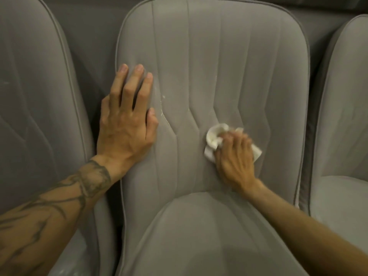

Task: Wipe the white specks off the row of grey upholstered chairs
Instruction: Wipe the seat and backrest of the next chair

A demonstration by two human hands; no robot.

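A grey upholstered chair (229,62) with stitched vertical seams fills the middle of the view. White specks (162,108) lie along a seam on the left of its backrest. My left hand (127,116) rests flat with straight fingers on the backrest's left edge, just left of the specks. My right hand (235,156) grips a crumpled white cloth (215,136) and presses it against the lower middle of the backrest. The hand looks slightly blurred.
A second grey chair (33,116) stands close on the left, and a third one (342,126) on the right. Dark narrow gaps separate the backrests. The middle chair's seat cushion (199,236) lies below my hands.
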